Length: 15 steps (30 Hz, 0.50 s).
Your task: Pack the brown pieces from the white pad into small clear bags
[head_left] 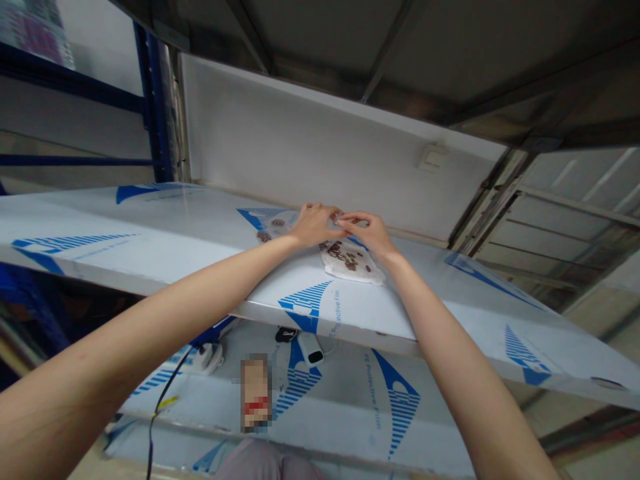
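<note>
1. What sits between the fingertips is hard to make out: the left hand (314, 224) and right hand (370, 235) meet over the upper shelf (190, 233), and their fingers cover any small thing there.
2. The thumbs and index fingers of both hands curl in close together; whether they are clamped on something, I cannot tell.
3. The left hand and wrist may hide part of the far side of the white sheet (347, 273).
4. On the near side of this sheet, just below the hands, lie small dark brown pieces (336, 251), some bunched at left, others scattered to the right. They look short and rounded, too small to identify.
5. The sheet is pale, thin and crumpled at its near edge.
6. To the left of the hands, two more brown clusters, a nearer one (263, 237) and a farther one (278, 222), lie apart from the sheet; their detail is blurred.
7. On the lower shelf (345, 387), a pixelated patch (256, 393) masks one item, left of a white device (311, 348).
</note>
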Motion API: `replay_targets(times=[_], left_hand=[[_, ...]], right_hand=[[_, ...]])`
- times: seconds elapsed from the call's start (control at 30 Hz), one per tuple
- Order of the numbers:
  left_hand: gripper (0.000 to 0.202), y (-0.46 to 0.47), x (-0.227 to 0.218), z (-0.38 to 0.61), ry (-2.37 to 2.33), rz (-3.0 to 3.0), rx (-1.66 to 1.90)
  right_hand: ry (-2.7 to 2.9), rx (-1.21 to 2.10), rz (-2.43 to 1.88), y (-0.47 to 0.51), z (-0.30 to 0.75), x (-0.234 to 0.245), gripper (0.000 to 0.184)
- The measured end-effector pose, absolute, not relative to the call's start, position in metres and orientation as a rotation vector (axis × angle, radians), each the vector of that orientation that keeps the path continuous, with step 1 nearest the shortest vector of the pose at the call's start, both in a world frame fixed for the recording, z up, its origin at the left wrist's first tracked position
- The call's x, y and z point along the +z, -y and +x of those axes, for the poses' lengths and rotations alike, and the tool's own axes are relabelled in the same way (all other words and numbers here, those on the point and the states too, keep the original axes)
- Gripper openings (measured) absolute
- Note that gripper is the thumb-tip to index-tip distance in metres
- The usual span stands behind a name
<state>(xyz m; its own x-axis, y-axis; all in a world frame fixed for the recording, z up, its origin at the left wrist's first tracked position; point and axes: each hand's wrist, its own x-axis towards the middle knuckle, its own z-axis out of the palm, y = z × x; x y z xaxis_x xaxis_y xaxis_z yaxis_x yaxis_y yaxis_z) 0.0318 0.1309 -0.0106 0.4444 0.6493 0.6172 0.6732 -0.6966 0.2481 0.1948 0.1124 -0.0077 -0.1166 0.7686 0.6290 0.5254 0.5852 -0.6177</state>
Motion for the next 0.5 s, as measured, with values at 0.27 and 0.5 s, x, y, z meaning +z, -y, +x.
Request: replay_targets(times=[0.27,0.5], left_hand=[[0.032,-0.138,-0.005,0.03,1.19,-2.738,-1.562],[0.019,-0.14,0.003,0.027,1.17,-2.627,-1.903]], right_hand=[[1.661,0.177,-1.071,-0.119,0.207,-0.005,0.019],[1.552,0.38,-0.998,-0.117,0.207,-0.003,0.024]])
